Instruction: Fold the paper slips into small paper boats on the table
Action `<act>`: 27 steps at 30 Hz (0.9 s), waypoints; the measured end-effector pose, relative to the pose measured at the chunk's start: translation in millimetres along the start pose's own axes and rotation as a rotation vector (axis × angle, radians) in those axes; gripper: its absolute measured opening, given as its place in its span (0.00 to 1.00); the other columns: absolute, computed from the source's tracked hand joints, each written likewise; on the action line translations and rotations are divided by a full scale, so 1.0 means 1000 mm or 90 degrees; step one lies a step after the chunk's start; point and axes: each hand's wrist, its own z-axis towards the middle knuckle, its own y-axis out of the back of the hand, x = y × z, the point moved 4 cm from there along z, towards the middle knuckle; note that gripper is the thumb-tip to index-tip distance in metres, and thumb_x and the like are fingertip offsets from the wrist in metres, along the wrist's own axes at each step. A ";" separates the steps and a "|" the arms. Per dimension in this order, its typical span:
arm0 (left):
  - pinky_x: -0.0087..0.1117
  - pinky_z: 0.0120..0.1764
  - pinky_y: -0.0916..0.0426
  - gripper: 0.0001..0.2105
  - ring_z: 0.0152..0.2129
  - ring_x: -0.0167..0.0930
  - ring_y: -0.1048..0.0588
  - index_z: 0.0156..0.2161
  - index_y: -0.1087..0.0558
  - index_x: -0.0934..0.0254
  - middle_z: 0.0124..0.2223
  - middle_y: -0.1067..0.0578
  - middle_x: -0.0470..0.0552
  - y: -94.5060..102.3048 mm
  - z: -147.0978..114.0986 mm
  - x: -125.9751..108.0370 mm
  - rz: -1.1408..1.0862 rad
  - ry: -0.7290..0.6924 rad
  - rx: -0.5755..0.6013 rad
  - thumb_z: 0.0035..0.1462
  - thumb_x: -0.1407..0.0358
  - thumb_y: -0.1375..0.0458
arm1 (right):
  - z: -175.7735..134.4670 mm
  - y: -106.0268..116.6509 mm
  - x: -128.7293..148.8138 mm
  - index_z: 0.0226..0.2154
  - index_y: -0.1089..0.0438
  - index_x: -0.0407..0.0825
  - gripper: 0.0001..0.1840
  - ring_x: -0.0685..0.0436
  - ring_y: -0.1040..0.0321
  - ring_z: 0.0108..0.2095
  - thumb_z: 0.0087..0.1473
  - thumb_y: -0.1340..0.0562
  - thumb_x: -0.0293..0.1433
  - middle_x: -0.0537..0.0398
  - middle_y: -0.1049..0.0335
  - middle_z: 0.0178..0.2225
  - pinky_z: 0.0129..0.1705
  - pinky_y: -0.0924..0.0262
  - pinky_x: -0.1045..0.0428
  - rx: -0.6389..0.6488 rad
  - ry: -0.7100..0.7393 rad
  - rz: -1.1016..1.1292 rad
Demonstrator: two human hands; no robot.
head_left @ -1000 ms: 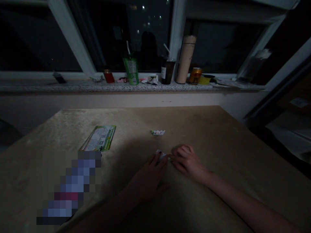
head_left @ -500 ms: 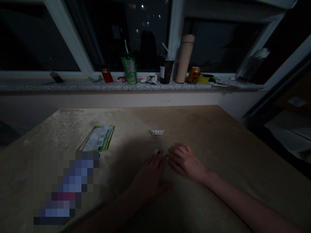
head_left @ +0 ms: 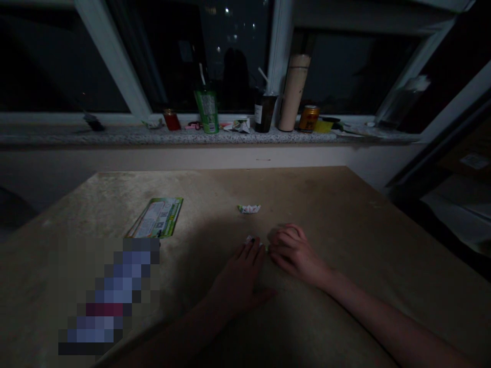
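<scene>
A paper scrap (head_left: pixel 248 238) is partly covered by the flattened left hand (head_left: pixel 240 276) — at right, the right hand (head_left: pixel 293 251) is curled, hold unclear.

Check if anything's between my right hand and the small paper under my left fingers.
Nothing visible blocks your right hand from the small paper at its right end; your left hand partly covers it.

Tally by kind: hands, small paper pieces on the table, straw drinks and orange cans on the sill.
Hands: 2 (left hand, right hand)
Small paper pieces: 2 (folded piece beyond the hands; mostly hidden piece under the left hand, counted as one)
Straw drinks: 2 (green container, dark cup)
Orange can: 1
Total: 7
</scene>
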 end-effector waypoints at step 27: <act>0.46 0.58 0.48 0.39 0.61 0.48 0.50 0.62 0.45 0.74 0.65 0.49 0.67 0.006 0.000 -0.002 -0.014 0.010 0.009 0.54 0.47 0.44 | -0.004 0.002 -0.003 0.32 0.27 0.50 0.07 0.43 0.37 0.45 0.56 0.41 0.32 0.53 0.31 0.34 0.56 0.54 0.40 -0.042 -0.001 0.013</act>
